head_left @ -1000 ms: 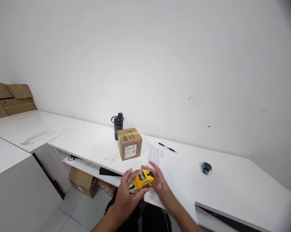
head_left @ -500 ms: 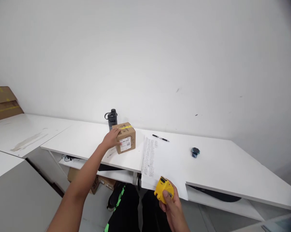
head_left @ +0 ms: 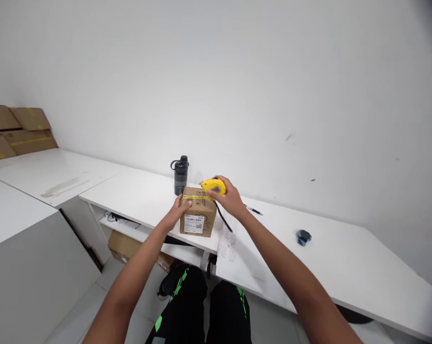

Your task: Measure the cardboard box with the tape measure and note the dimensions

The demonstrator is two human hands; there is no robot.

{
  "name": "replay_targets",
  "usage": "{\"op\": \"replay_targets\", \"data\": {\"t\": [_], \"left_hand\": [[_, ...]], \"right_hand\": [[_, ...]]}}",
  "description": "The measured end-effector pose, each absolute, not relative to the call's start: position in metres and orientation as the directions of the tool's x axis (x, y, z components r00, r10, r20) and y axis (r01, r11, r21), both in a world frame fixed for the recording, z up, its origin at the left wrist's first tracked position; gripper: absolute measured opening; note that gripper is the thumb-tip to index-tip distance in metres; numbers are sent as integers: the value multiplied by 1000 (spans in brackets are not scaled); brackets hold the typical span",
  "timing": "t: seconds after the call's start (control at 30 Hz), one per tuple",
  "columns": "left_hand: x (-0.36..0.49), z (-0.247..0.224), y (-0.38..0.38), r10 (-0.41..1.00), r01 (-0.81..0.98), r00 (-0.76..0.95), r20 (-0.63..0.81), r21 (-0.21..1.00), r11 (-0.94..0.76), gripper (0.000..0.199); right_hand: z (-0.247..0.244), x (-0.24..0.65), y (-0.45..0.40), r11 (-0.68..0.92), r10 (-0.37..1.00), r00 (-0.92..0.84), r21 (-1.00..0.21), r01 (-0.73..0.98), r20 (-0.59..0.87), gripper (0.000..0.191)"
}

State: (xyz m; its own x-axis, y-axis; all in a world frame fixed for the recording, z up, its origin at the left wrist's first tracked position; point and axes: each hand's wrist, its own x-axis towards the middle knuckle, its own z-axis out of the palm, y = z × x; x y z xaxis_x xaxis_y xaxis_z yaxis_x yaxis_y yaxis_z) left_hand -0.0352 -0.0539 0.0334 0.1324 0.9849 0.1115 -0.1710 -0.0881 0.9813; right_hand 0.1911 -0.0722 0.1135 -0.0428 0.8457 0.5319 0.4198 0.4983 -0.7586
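A small cardboard box (head_left: 206, 220) with a white label and yellow tape across its top stands on the white desk. My left hand (head_left: 178, 210) grips the box at its left side, thumb on the top face. In my right hand (head_left: 231, 196) is a yellow tape measure (head_left: 213, 185), held over the right part of the box top. Whether the tape measure touches the box I cannot tell. A black strap (head_left: 223, 217) hangs below my right hand, beside the box. Behind the box stands a dark water bottle (head_left: 180, 174) with a loop handle.
Right of the box lie a written paper sheet (head_left: 227, 244) and a pen (head_left: 253, 209). Farther right is a small dark blue object (head_left: 303, 237). Cardboard boxes (head_left: 31, 138) are stacked at the far left. Under the desk, a shelf (head_left: 130, 229) holds cables.
My right hand has carried the tape measure from the desk's front edge up and left to the box top. The box has turned slightly under my left hand. The view has shifted.
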Motion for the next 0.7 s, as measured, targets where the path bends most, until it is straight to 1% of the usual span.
{"op": "replay_targets", "data": {"t": [0.07,0.13,0.2,0.27,0.33,0.4,0.5,0.6,0.7], "left_hand": [[-25,24,-57,993,-324,115,35,946,4,90],[-20,20,-61,996,-415,89,13,909,25,88],[-20,20,-64,996,-473,87,19,881,25,88],[-20,21,-66,993,-503,112,30,864,30,92],[-18,20,-65,992,-520,117,52,854,16,96],[-15,19,-63,993,-537,88,84,843,-24,96],[-10,15,-60,993,-536,16,114,840,-88,84],[-9,11,-58,992,-473,-42,117,873,-123,69],[-10,8,-57,991,-400,-74,113,907,-133,64]], "right_hand": [[129,171,-40,562,820,-264,-629,536,508,53],[134,152,-20,626,778,-455,-472,620,434,51],[133,139,-10,666,746,-579,-341,664,330,54],[128,131,-6,683,731,-640,-263,682,238,57],[125,127,-7,688,725,-665,-228,689,180,58],[125,127,-11,681,731,-664,-224,698,155,58],[132,132,-20,657,752,-647,-212,724,121,57],[142,145,-33,622,781,-620,-194,759,77,54],[147,169,-46,577,811,-583,-224,785,47,52]]}}
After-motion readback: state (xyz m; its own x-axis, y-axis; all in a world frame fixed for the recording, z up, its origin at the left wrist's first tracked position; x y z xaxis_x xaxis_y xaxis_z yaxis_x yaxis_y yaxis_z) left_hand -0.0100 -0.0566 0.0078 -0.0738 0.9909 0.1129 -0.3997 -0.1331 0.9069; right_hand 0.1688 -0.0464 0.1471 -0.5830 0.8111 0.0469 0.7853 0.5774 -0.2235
